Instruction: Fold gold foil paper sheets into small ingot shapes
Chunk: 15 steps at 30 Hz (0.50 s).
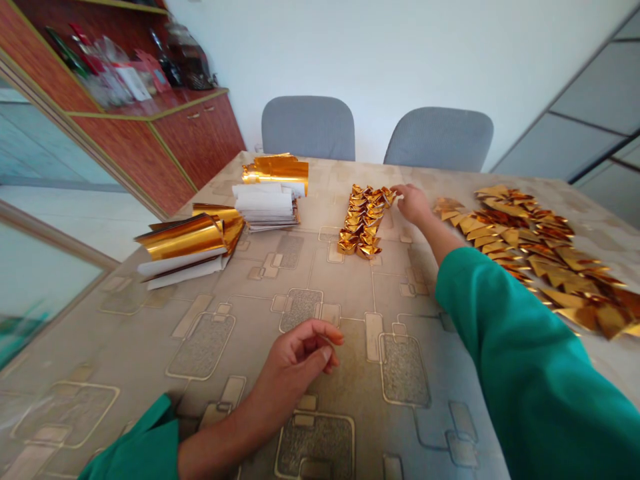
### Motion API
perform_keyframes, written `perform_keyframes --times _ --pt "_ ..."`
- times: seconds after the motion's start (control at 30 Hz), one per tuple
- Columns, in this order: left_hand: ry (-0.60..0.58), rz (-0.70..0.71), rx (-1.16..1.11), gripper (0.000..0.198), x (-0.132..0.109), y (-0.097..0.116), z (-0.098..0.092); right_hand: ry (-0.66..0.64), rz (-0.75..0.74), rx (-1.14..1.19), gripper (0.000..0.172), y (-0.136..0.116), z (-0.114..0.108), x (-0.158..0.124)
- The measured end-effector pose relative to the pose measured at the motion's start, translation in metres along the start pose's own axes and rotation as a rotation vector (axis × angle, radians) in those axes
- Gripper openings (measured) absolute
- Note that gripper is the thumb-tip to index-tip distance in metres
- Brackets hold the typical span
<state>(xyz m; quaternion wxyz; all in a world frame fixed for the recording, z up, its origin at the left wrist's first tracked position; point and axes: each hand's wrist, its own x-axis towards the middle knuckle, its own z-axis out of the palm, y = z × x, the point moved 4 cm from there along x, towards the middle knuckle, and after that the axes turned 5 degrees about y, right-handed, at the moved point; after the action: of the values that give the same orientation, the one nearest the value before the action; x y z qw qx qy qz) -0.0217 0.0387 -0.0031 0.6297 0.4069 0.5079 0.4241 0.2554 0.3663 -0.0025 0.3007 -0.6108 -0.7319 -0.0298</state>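
My right hand reaches forward, its fingertips pinched at the edge of a folded gold paper ingot at the far right end of a small cluster. That cluster of gold paper ingots stands in two close columns on the table. Nearer to me, my left hand hovers over or rests on the patterned tablecloth; which one I cannot tell. Its fingers are loosely curled and apart from the thumb, with nothing between them.
On the right lies a wide spread of folded gold pieces. Left of the cluster are a white-backed paper stack, a gold foil bundle and curled gold sheets. Two grey chairs stand behind the table; a wooden cabinet is far left.
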Motion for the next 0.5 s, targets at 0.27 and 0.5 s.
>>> perform_keyframes --times 0.27,0.5 --pt "0.034 0.196 0.220 0.015 0.001 0.021 -0.013 0.054 0.116 0.050 0.038 -0.005 -0.037 -0.027" --pt "0.281 0.705 1.201 0.031 0.029 0.089 -0.114 -0.121 0.281 0.443 0.025 -0.034 -0.095 -0.149"
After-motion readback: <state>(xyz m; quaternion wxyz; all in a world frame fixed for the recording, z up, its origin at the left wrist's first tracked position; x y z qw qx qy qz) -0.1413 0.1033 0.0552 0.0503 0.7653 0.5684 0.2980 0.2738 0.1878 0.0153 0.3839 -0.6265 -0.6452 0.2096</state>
